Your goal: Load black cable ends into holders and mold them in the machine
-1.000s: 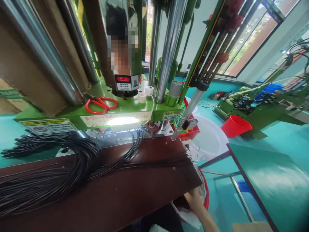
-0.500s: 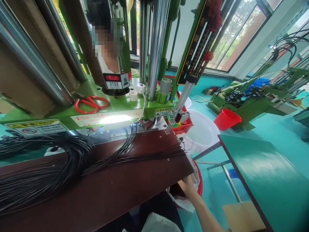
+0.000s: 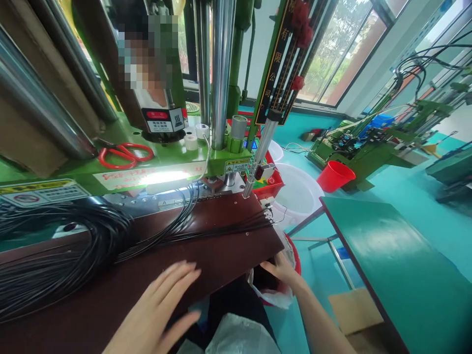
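Note:
My left hand (image 3: 158, 309) hovers open over the near edge of the dark brown worktable (image 3: 206, 255), fingers stretched out, holding nothing. My right hand (image 3: 282, 270) reaches under the table's right corner, at a red bin lined with a white bag (image 3: 275, 295); its fingertips are hidden there. A thick bundle of black cables (image 3: 66, 246) lies across the table's left side, and several strands (image 3: 228, 228) run right toward the corner. Behind the table stands a green press machine (image 3: 177, 157) with steel columns.
Red scissors (image 3: 125, 153) and white tape rolls (image 3: 191, 140) rest on the machine's green ledge. A person stands behind the machine. A white basin (image 3: 298, 194) and red bucket (image 3: 334, 176) sit on the teal floor at right. A green table (image 3: 391, 255) flanks the right side.
My left hand has come into view over the table's near edge. My right hand rose toward the table's corner. The view shifted right and upward.

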{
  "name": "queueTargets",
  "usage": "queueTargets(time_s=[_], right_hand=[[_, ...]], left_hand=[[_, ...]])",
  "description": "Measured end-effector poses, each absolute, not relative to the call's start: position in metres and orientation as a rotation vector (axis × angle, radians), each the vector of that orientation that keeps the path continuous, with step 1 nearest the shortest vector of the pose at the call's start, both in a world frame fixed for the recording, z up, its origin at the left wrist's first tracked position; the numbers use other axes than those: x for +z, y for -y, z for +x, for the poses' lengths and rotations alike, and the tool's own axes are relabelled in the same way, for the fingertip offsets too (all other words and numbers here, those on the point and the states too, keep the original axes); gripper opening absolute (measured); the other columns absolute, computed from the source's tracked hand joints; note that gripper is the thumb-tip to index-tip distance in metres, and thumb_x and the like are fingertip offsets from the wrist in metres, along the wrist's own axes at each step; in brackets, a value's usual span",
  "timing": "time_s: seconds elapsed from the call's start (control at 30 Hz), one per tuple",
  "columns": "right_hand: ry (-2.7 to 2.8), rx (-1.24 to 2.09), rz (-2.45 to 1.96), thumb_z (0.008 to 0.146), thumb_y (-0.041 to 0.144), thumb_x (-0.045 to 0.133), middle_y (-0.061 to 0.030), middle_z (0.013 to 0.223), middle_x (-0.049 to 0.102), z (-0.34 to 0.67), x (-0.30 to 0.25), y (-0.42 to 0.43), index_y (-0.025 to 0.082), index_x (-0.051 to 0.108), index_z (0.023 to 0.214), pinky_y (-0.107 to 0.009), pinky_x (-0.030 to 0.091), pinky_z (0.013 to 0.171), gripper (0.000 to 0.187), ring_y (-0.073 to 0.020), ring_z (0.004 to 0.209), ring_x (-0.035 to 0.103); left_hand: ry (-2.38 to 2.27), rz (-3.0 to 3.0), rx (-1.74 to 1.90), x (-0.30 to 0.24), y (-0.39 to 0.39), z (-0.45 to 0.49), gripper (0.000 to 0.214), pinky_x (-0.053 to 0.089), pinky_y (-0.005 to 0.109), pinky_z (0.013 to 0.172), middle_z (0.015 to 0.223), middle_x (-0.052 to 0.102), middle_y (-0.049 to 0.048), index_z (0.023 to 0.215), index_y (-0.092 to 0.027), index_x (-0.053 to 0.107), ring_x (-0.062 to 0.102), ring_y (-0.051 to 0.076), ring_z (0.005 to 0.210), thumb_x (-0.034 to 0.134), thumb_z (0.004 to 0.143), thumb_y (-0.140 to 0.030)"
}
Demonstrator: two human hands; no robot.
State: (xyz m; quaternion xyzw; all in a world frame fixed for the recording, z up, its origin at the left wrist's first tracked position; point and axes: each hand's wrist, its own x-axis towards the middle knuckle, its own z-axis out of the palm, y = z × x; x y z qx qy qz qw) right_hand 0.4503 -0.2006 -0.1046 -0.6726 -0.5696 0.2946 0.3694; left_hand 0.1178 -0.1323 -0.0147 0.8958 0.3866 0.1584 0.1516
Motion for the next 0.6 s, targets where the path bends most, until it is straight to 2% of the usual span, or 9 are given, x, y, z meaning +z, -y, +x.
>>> queueTargets(time_s=[0.03,0.1,0.17,0.27,0.4,0.5,0.6], right_hand=[[1.497,0.730,-1.724,0.074,0.029,0.054,-0.0102,0.110,0.058,0.451,-0.101,0.201,0.016,0.049,0.112,-0.038,0.044,0.087,0.040,-0.0238,0.101,0.054],[1.584,0.676,-1.775,0.072,0.022,0.054,-0.0113,0.114,0.056,0.454,-0.091,0.204,0.014,0.048,0.114,-0.038,0.041,0.091,0.044,-0.0242,0.104,0.052],[1.656,0.669,-1.906,0.068,0.016,0.054,-0.0115,0.114,0.057,0.459,-0.080,0.212,0.014,0.049,0.115,-0.039,0.039,0.092,0.047,-0.0254,0.105,0.052],[1.725,0.787,-2.035,0.068,0.014,0.053,-0.0105,0.113,0.059,0.463,-0.057,0.232,0.016,0.050,0.119,-0.038,0.040,0.090,0.051,-0.0260,0.104,0.054],[1.793,0.940,-1.904,0.072,0.018,0.053,-0.0068,0.114,0.059,0.453,-0.015,0.252,0.023,0.049,0.123,-0.034,0.042,0.088,0.052,-0.0237,0.103,0.054],[1.758,1.077,-1.652,0.077,0.024,0.052,-0.0034,0.106,0.064,0.434,0.011,0.250,0.025,0.050,0.121,-0.031,0.044,0.085,0.044,-0.0195,0.097,0.058],[1.605,1.330,-1.344,0.082,0.029,0.046,-0.0037,0.102,0.066,0.407,0.018,0.230,0.022,0.051,0.120,-0.029,0.045,0.084,0.039,-0.0164,0.094,0.060]], left_hand=[[-1.029,2.615,0.447,-0.015,0.117,0.142,0.045,0.037,0.035,0.096,0.128,0.045,0.0002,0.119,-0.031,0.046,0.038,0.022,0.119,0.052,0.076,-0.045],[-1.019,2.771,0.358,-0.016,0.088,0.188,0.045,0.033,0.041,0.097,0.131,0.042,0.0077,0.122,-0.022,0.044,0.033,0.027,0.122,0.048,0.080,-0.037],[-1.086,2.867,0.233,-0.015,0.068,0.222,0.037,0.037,0.042,0.089,0.118,0.051,0.0130,0.117,-0.016,0.047,0.044,0.028,0.110,0.043,0.083,-0.028],[-1.099,2.934,0.032,-0.016,0.057,0.246,0.024,0.042,0.037,0.073,0.091,0.058,0.0121,0.100,-0.013,0.053,0.054,0.025,0.087,0.037,0.083,-0.019],[-1.004,2.946,-0.126,-0.016,0.059,0.247,0.025,0.043,0.033,0.065,0.081,0.057,0.0099,0.089,-0.013,0.052,0.056,0.022,0.075,0.030,0.080,-0.007],[-0.934,2.907,-0.068,-0.006,0.060,0.238,0.022,0.042,0.032,0.068,0.085,0.057,0.0089,0.086,-0.014,0.051,0.056,0.021,0.082,0.029,0.083,-0.013],[-0.858,2.743,-0.001,0.009,0.062,0.217,0.025,0.042,0.027,0.069,0.083,0.058,0.0050,0.091,-0.017,0.049,0.057,0.018,0.081,0.026,0.088,-0.024]])
